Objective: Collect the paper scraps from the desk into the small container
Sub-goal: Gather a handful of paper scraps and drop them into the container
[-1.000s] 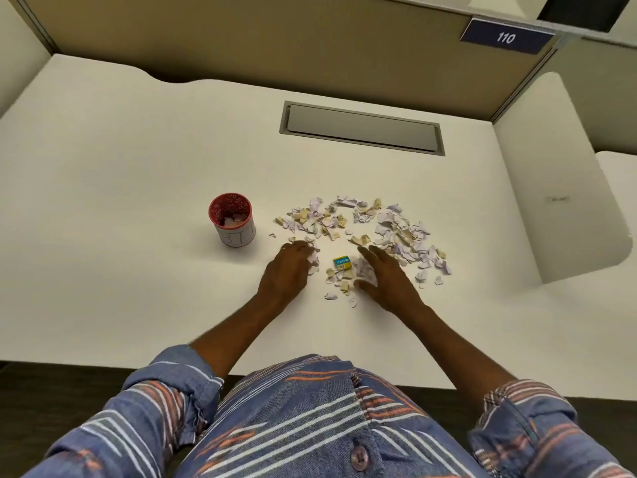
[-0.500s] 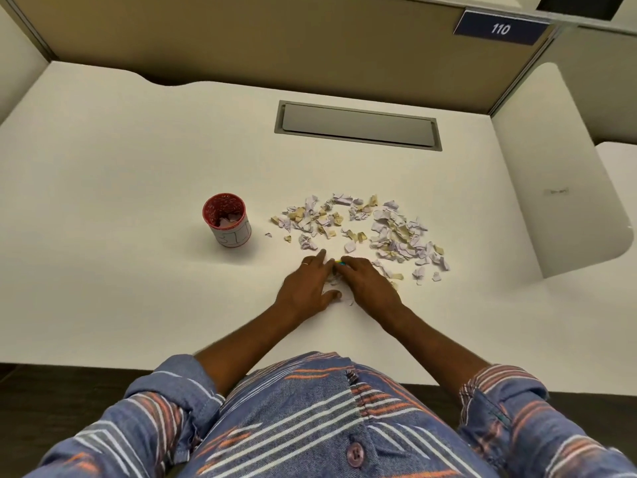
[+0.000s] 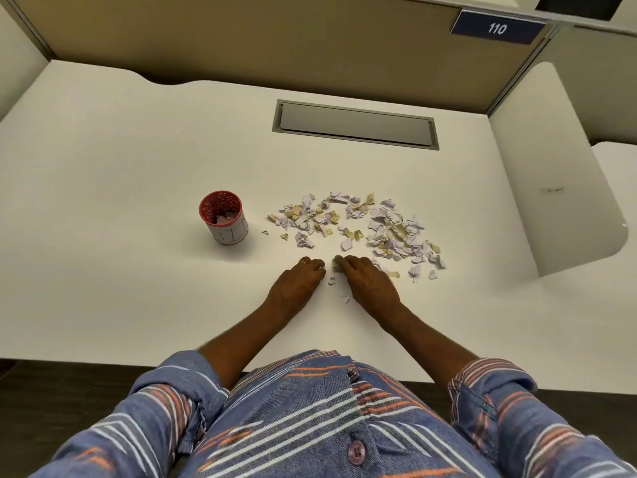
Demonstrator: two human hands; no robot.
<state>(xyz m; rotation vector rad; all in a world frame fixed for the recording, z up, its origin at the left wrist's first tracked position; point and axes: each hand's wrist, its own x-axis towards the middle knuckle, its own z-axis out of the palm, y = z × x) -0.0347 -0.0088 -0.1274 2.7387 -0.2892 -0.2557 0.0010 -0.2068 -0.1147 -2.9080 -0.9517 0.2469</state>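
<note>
Your left hand [image 3: 298, 278] and right hand [image 3: 366, 281] nearly meet, grip unclear, below paper scraps [image 3: 358, 224] strewn left-to-right beside the upright container [image 3: 224, 217].

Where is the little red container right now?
In the head view, the container stands upright on the desk, just left of the paper scraps and ahead-left of the left hand.

White desk [image 3: 138, 174], paper scraps [image 3: 379, 229], red container [image 3: 224, 217]

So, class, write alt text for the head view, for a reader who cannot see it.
A person's left hand and right hand rest close together on a white desk near scattered paper scraps; a small container stands to their left.
</note>
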